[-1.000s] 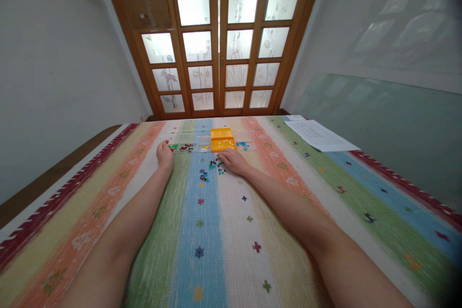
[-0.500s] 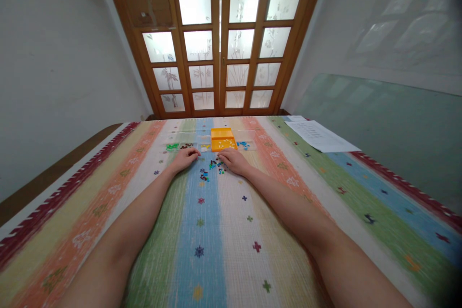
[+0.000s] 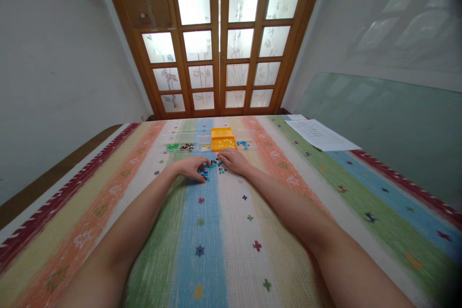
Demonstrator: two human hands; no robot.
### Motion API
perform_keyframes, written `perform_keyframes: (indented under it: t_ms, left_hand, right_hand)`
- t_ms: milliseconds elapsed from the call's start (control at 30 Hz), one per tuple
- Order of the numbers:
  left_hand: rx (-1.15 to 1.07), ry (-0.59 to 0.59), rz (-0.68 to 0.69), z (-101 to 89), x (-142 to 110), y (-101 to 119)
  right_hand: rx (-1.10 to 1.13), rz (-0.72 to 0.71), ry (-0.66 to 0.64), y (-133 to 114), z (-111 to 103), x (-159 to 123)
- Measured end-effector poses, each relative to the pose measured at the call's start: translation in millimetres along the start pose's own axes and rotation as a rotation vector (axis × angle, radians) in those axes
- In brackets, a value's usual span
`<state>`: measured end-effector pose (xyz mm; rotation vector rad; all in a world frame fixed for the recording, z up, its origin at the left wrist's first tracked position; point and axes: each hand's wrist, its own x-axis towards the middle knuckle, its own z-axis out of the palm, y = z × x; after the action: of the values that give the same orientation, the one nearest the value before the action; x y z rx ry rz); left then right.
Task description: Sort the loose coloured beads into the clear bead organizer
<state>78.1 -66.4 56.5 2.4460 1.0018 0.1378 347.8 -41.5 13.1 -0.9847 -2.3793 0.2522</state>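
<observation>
A loose pile of small coloured pieces (image 3: 221, 170), blue, green and dark brown, lies on the striped tablecloth between my hands. My left hand (image 3: 191, 167) is over the pile's left side, thumb and fingers apart around some pieces, with nothing visibly gripped. At the right side, my right hand (image 3: 233, 160) rests low with its bent fingers together and their tips at the upper pieces. Anything between those fingertips is too small to make out. Just beyond my right hand stands an open orange box (image 3: 223, 133) with white pieces in its near half.
Clear containers flank the orange box, holding green pieces (image 3: 172, 147), brown pieces (image 3: 186, 147), yellow pieces (image 3: 205, 147) and blue pieces (image 3: 243, 145). Printed sheets (image 3: 319, 134) lie at the far right of the tablecloth (image 3: 231, 231). Wooden glazed doors (image 3: 220, 65) stand behind the table.
My left hand has moved right and nearer to me, from beside the brown pieces' container to the loose pile, and its thumb and fingers have spread. My right hand stays nearly still.
</observation>
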Motion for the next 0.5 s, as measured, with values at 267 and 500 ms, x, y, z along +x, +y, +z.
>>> perform_keyframes:
  t_ms: [267,500]
  left_hand:
    - [0.054,0.214,-0.048,20.3,11.8,-7.8]
    - [0.168,0.434,-0.008,29.8,13.4,-9.1]
  right_hand:
    - [-0.069,0.059,0.077,5.0,-0.3,0.9]
    - [-0.157,0.300,0.147,20.4,-1.7,2.0]
